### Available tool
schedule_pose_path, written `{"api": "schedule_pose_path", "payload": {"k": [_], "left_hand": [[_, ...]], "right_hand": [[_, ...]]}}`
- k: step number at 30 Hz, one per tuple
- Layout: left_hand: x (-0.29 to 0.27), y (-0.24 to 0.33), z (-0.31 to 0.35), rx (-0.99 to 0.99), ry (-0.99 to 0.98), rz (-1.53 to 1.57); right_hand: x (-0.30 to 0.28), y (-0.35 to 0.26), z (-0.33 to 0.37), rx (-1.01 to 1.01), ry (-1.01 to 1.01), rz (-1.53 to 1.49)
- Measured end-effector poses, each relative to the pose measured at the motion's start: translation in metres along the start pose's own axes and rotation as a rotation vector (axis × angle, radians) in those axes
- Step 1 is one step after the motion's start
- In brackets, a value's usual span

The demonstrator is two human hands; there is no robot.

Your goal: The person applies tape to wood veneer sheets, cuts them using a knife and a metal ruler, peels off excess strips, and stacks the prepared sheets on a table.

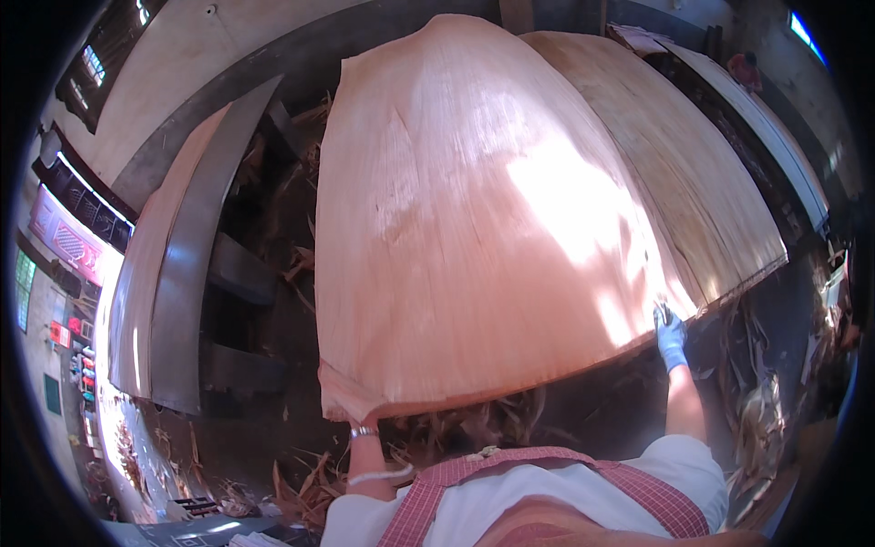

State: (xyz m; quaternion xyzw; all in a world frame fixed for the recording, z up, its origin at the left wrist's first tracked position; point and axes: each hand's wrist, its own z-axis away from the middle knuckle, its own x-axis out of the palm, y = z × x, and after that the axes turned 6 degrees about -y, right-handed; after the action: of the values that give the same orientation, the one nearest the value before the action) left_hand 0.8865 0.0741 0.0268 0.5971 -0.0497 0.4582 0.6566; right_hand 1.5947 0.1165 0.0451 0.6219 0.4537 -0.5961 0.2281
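A large, thin, pale pinkish sheet of wood veneer (437, 273) stretches away in front of me, with bright sunlight across its right part. At its near left corner my left hand (364, 422) grips the edge; the corner bends up over the hand, so most of the fingers are hidden. A band circles that wrist. My right hand (670, 337), in a light blue glove, is closed on the near edge toward the right corner. Both arms reach forward, spread wide apart.
More veneer (674, 137) lies to the right, with a narrow pale stack (756, 118) beyond it. Left stands a long metal-edged bench (187, 264) bearing wood sheets. Torn veneer scraps (310, 488) litter the dark floor. Another person (745, 71) is at the far right.
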Motion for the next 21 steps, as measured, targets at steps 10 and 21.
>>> {"api": "schedule_pose_path", "payload": {"k": [10, 21], "left_hand": [[0.014, -0.039, -0.038, 0.093, 0.103, -0.032], [0.004, -0.043, -0.032, 0.363, 0.165, -0.14]], "right_hand": [[0.055, -0.011, -0.039, 0.151, -0.195, -0.376], [0.09, 0.003, 0.013, 0.159, -0.211, -0.075]]}}
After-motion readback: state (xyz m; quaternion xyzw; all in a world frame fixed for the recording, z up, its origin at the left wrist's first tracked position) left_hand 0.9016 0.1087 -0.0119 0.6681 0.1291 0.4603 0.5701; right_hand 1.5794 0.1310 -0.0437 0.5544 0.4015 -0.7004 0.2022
